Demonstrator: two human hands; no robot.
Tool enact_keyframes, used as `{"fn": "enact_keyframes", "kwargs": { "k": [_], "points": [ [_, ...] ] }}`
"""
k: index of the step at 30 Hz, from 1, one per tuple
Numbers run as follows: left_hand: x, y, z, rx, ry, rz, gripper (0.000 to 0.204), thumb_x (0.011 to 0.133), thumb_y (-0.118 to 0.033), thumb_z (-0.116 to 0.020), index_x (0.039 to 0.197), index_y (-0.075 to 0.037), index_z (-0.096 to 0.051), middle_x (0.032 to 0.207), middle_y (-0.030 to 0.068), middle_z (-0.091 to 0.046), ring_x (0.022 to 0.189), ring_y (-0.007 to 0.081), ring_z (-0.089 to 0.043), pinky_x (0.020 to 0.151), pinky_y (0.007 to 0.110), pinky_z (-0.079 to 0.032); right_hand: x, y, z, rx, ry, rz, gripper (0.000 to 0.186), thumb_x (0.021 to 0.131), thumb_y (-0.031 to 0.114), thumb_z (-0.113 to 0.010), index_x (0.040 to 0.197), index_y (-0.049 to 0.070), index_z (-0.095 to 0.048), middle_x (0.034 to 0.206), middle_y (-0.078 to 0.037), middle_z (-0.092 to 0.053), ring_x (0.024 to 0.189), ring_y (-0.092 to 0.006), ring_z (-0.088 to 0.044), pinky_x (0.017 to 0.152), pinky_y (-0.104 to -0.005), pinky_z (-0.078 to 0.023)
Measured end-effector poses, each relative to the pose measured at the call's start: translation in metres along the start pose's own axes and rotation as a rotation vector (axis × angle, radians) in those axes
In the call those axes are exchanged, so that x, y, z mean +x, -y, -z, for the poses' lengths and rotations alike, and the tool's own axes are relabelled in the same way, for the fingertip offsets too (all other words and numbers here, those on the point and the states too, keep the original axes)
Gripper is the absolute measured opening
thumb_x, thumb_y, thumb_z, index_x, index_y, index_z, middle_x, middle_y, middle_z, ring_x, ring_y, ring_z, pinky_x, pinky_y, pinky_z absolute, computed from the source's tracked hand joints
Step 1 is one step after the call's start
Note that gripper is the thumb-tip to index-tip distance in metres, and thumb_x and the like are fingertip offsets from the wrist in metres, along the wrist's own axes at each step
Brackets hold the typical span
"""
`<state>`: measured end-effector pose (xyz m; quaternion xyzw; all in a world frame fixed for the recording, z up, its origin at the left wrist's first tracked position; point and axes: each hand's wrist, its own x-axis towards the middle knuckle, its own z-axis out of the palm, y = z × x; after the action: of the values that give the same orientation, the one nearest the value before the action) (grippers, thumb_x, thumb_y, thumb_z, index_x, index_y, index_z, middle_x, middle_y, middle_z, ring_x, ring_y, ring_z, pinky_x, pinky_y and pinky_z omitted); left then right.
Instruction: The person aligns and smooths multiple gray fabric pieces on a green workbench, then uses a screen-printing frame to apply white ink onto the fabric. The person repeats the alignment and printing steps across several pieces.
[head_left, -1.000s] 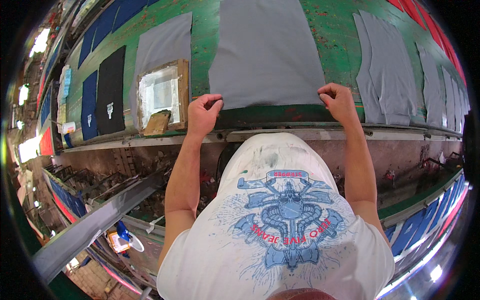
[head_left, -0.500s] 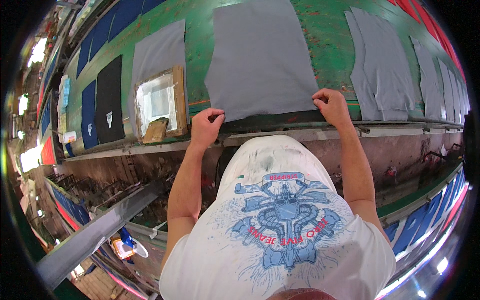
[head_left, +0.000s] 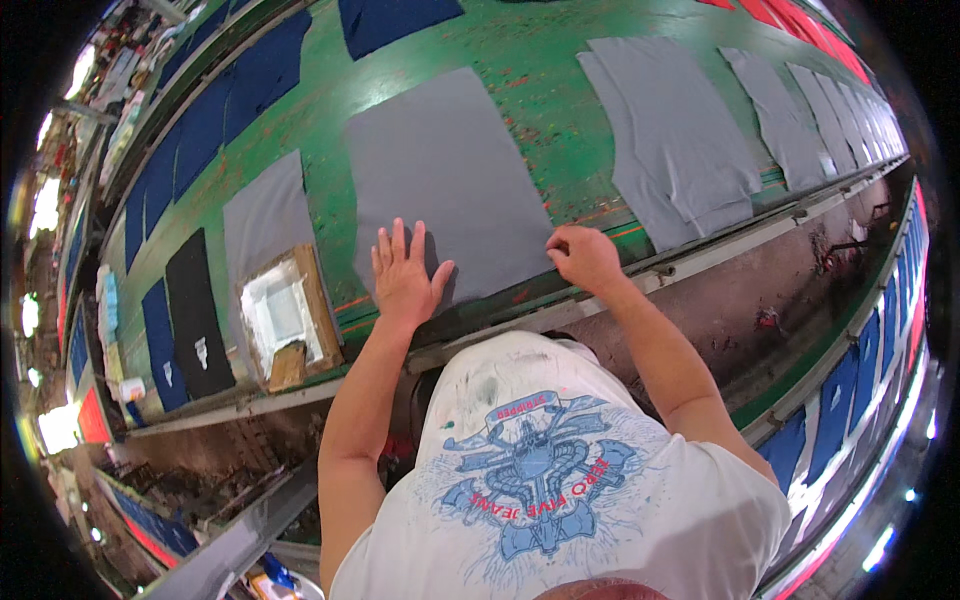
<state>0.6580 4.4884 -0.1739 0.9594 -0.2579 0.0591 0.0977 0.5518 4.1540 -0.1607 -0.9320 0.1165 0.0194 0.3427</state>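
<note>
A grey fabric panel (head_left: 440, 165) lies flat on the long green table (head_left: 545, 120) in front of me. My left hand (head_left: 408, 275) is open, its fingers spread flat on the panel near the close left edge. At the panel's near right corner, my right hand (head_left: 585, 258) has thumb and fingers pinched on the cloth. Left of the panel, a wooden-framed printing screen (head_left: 318, 310) rests partly over another grey piece (head_left: 265, 215). A small wooden block (head_left: 287, 368) sits on the near edge of that frame.
Black (head_left: 197, 310) and navy panels (head_left: 160, 340) with small white prints lie at the left. More grey panels (head_left: 675, 140) run along the table to the right. A metal rail (head_left: 660, 275) edges the table before me. Red cloth (head_left: 800, 30) lies at the far right.
My left hand has let go of the near left corner and spread flat on the panel. The right hand still pinches its corner. The view has tilted and shifted.
</note>
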Motion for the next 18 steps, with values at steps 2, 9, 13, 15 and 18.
{"fn": "enact_keyframes", "kwargs": {
  "k": [2, 9, 13, 15, 18],
  "points": [
    [0.03, -0.012, -0.021, -0.023, 0.107, 0.029, 0.087, 0.104, -0.06, -0.068, 0.173, -0.015, -0.04, 0.182, 0.0208, -0.027, 0.167, 0.0471, -0.024, 0.135, 0.064, -0.02, -0.001, 0.0, -0.004, 0.025, -0.042, 0.001, 0.015, 0.09, 0.025, -0.078, 0.099, 0.014, -0.081, 0.099, -0.011, -0.081, 0.095, -0.0356, -0.078, 0.083, -0.0492, -0.062],
    [0.108, -0.051, -0.042, -0.061, 0.095, -0.237, 0.083, 0.105, -0.067, -0.059, 0.173, -0.024, -0.042, 0.184, 0.0118, -0.028, 0.169, 0.0436, -0.022, 0.136, 0.065, -0.015, -0.011, 0.003, -0.018, -0.05, -0.236, 0.042, 0.014, 0.088, 0.019, -0.084, 0.098, 0.012, -0.08, 0.091, -0.008, -0.078, 0.082, -0.0311, -0.077, 0.074, -0.0441, -0.061],
    [0.121, -0.062, -0.043, -0.083, 0.115, -0.251, 0.081, 0.105, -0.067, -0.06, 0.173, -0.026, -0.043, 0.183, 0.0101, -0.031, 0.169, 0.043, -0.023, 0.135, 0.068, -0.015, -0.035, 0.009, -0.001, -0.037, -0.235, 0.116, 0.014, 0.091, 0.016, -0.082, 0.102, 0.008, -0.079, 0.1, -0.013, -0.076, 0.092, -0.0342, -0.077, 0.08, -0.0438, -0.062],
    [0.122, -0.062, -0.044, -0.082, 0.115, -0.257, 0.08, 0.105, -0.066, -0.06, 0.172, -0.026, -0.044, 0.183, 0.0097, -0.03, 0.169, 0.0428, -0.023, 0.135, 0.069, -0.015, -0.049, 0.005, 0.018, -0.085, -0.308, 0.133, 0.014, 0.092, 0.015, -0.081, 0.103, 0.007, -0.079, 0.102, -0.013, -0.076, 0.095, -0.0353, -0.076, 0.081, -0.0447, -0.061],
    [0.121, -0.061, -0.045, -0.077, 0.121, -0.26, 0.078, 0.106, -0.066, -0.059, 0.171, -0.025, -0.045, 0.184, 0.0089, -0.028, 0.168, 0.0427, -0.022, 0.134, 0.069, -0.015, -0.063, -0.018, 0.057, -0.073, -0.416, 0.038, 0.015, 0.094, 0.015, -0.077, 0.107, 0.008, -0.079, 0.102, -0.014, -0.074, 0.099, -0.0374, -0.074, 0.087, -0.0472, -0.06]
  ]
}}
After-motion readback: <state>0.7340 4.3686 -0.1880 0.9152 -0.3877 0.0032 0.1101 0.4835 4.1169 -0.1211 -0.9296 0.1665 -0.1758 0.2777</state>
